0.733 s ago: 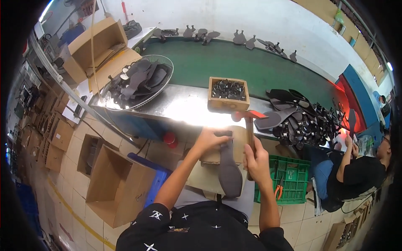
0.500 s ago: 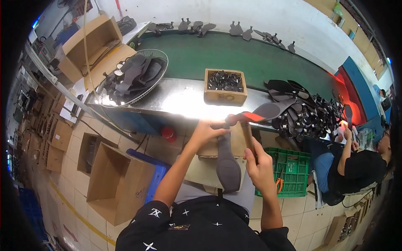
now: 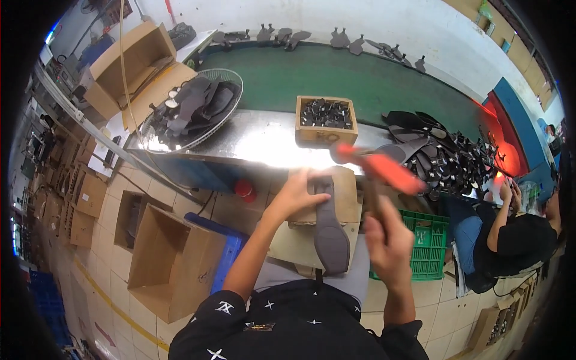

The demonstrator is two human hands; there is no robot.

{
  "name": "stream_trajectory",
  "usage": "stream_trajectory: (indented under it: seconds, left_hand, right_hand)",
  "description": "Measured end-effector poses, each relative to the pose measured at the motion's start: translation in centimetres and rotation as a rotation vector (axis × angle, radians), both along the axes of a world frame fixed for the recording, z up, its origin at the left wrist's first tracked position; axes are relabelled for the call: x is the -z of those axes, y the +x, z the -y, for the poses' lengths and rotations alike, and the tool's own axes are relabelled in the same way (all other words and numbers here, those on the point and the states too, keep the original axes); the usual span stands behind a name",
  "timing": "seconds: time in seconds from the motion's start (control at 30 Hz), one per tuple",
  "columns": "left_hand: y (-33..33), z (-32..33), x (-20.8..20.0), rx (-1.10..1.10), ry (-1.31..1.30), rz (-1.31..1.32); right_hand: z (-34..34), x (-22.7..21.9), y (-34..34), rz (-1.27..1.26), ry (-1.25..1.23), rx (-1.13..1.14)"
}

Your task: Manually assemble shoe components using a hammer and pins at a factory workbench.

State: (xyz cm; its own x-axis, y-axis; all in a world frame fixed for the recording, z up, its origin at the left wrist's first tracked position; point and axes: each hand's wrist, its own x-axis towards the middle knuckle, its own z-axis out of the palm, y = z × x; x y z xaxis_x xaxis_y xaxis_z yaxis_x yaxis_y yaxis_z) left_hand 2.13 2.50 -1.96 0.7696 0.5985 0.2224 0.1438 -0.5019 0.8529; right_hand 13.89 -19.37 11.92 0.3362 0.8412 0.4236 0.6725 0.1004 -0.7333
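Observation:
A dark grey shoe sole (image 3: 332, 243) lies lengthwise over a wooden block (image 3: 346, 201) at my lap, its broad end toward me. My left hand (image 3: 300, 193) grips its far, narrow end, the thumb pressed across it. In my right hand (image 3: 391, 243) is a hammer (image 3: 393, 172) with a red, motion-blurred head, my fingers wrapped round its wooden handle. The hammer head is raised to the right, apart from the sole. Just beyond, a wooden box (image 3: 327, 135) of small black pieces stands on the metal bench edge (image 3: 258, 141).
At the left, a wire basket (image 3: 239, 102) holds more soles. Heaped soles with small black parts (image 3: 450, 159) lie at the right of the bench, by a green conveyor belt (image 3: 270, 72). A green crate (image 3: 429, 264), an open carton (image 3: 198, 252) and a seated co-worker (image 3: 516, 240) flank me.
My right hand has swung the hammer up and to the right, away from the far end of the sole. My left hand still holds the sole on the block.

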Motion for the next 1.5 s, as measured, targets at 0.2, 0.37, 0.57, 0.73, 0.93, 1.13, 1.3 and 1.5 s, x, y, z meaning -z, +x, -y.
stream_trajectory:
  seconds: [0.2,0.37,0.57,0.73,0.93,1.13,1.3,1.5]
  left_hand:
    - [0.6,0.3,-0.9,-0.017,0.256,-0.259]
    - [0.4,-0.3,0.0,-0.047,0.243,-0.347]
    - [0.3,0.5,-1.1,-0.025,0.258,-0.295]
    - [-0.2,0.9,-0.6,-0.052,0.267,-0.114]
    - [-4.3,6.9,-5.9,0.263,-0.098,0.169]
    - [-7.8,11.2,-10.2,0.285,-0.483,0.208]
    - [-8.6,12.5,-10.2,0.339,-0.686,0.242]
    - [-8.8,13.6,-10.2,0.490,-0.932,0.242]
  right_hand:
    - [-0.7,5.0,0.3,-0.170,0.173,-0.014]
    - [-1.3,3.0,1.0,0.122,0.095,0.025]
    - [-0.8,2.1,0.8,0.396,0.170,0.078]
    - [0.3,3.6,1.5,-0.064,-0.058,0.072]
    - [-1.3,4.7,2.9,0.122,0.030,0.144]
    - [-3.0,8.7,2.9,0.617,-0.296,-0.015]
    - [-1.8,4.3,1.0,-0.094,-0.098,-0.356]
    - [-0.9,2.1,0.2,-0.314,-0.024,-0.841]
